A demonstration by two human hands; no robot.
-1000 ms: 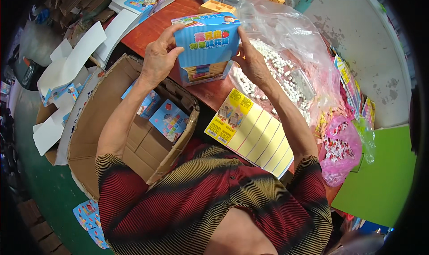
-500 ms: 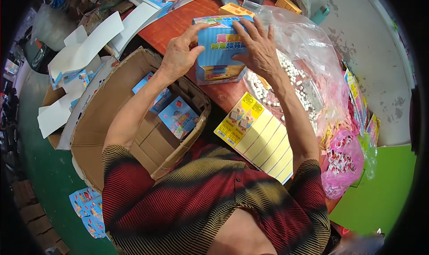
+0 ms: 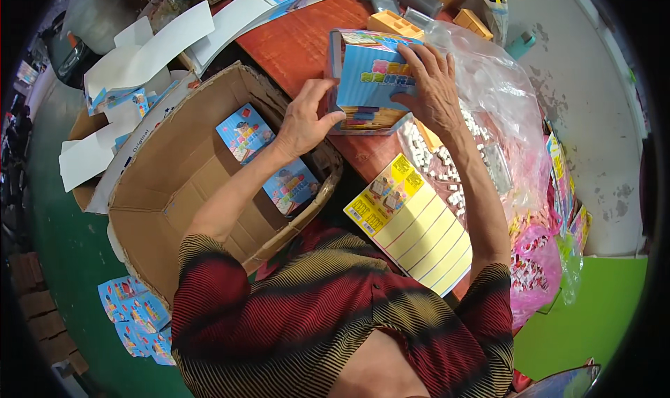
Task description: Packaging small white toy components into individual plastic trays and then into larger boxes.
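A blue printed cardboard box [image 3: 373, 66] stands on the red table in front of me, its bottom part showing a multicoloured band. My right hand [image 3: 434, 84] grips the box's right side, fingers over the top edge and thumb on the front. At the left side is my left hand [image 3: 308, 115], its fingers bent around the lower left edge and its thumb by the front corner. Whether those left fingertips pinch a flap or only press the side is hidden. Below the left forearm, two flat blue boxes [image 3: 246, 133] lie inside a big open carton [image 3: 202, 167].
A yellow label sheet [image 3: 419, 237] lies at the table's near edge. Small white pieces [image 3: 457, 181] and a clear plastic bag [image 3: 488, 70] spread at right, with a pink bag [image 3: 536, 258] nearer. White-backed sheets [image 3: 230, 24] are stacked far left; orange trays [image 3: 394, 24] sit behind the box.
My left hand has slid from the box's top down to its lower left side. The right hand has shifted to the right edge. The box has turned a little, showing more of its left side.
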